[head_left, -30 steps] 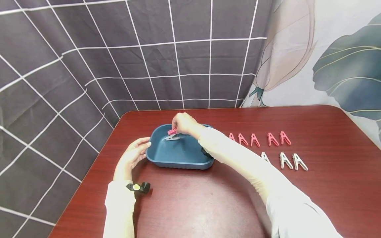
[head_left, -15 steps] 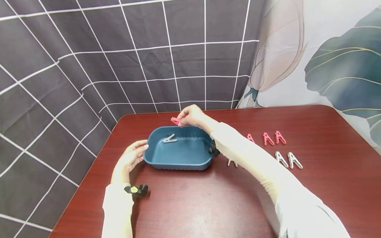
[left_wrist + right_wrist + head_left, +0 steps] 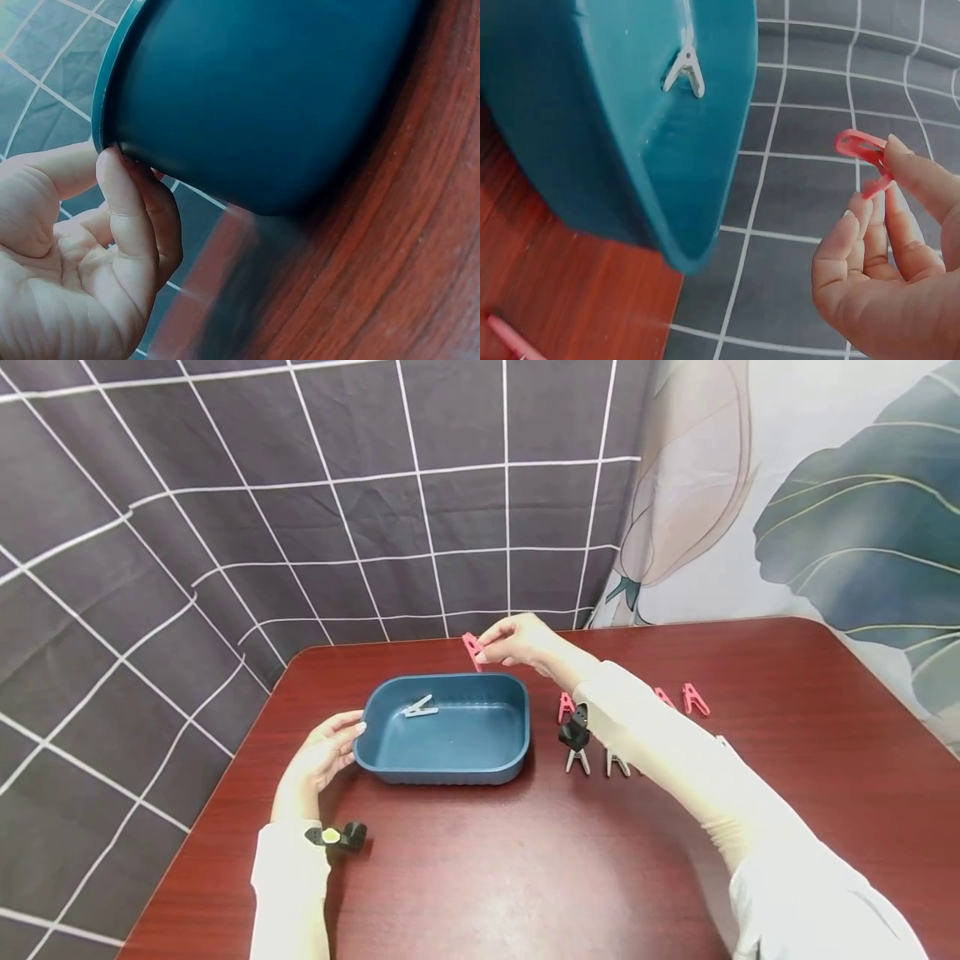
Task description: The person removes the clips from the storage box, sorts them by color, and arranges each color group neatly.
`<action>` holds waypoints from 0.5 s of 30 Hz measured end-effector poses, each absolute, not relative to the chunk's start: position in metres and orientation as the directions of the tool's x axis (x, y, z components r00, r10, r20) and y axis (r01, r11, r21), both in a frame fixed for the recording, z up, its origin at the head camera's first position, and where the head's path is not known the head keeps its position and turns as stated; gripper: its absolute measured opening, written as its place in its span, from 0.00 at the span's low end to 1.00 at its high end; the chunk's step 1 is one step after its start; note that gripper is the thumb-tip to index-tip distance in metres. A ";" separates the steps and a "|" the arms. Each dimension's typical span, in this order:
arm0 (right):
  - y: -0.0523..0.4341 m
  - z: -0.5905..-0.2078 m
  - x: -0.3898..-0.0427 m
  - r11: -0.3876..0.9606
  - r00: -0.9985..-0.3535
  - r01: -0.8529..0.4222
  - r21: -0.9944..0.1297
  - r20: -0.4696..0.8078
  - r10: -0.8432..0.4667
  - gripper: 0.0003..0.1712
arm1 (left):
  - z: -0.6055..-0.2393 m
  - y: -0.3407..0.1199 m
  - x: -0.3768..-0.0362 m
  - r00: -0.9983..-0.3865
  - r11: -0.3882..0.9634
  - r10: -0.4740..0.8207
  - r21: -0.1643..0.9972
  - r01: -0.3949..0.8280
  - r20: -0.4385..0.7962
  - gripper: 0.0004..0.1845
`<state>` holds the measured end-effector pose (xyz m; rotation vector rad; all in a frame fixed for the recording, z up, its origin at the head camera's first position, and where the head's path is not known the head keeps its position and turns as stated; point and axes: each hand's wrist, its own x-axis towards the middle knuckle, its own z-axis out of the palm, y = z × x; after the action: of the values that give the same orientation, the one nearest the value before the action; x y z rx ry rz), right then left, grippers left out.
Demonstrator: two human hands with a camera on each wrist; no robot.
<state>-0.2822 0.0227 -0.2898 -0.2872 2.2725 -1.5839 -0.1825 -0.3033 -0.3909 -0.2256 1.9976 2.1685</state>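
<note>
A blue plastic basin (image 3: 442,775) stands on the table with one white clothespin (image 3: 421,706) lying inside, toward its left end. My left hand (image 3: 322,752) holds the basin's left end; the left wrist view has thumb and fingertips at the rim (image 3: 101,112). Above the far right part of the basin, my right hand (image 3: 521,642) pinches a pink clothespin (image 3: 473,650) between thumb and fingers. In the right wrist view this pink clothespin (image 3: 861,146) is beyond the basin's rim, against the wall cloth.
More pink clothespins (image 3: 696,700) and white clothespins (image 3: 577,762) lie right of the basin, partly hidden by the right forearm. A grey gridded cloth (image 3: 360,510) hangs behind the dark red table (image 3: 480,860).
My right hand, holding the pink clothespin, has risen out of the basin and moved right. The white clothespin stays inside. My left hand keeps its place on the basin.
</note>
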 end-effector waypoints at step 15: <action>0.089 -0.294 -0.274 0.262 -0.916 0.079 -0.962 -0.173 -0.361 0.17 | -0.379 -0.298 -0.176 -0.963 -0.063 0.058 0.961 -0.268 -0.264 0.10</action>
<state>-0.2742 0.0886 -0.2945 -0.2576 2.1803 -1.6942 -0.1760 -0.2981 -0.3788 -0.2283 1.9820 2.1272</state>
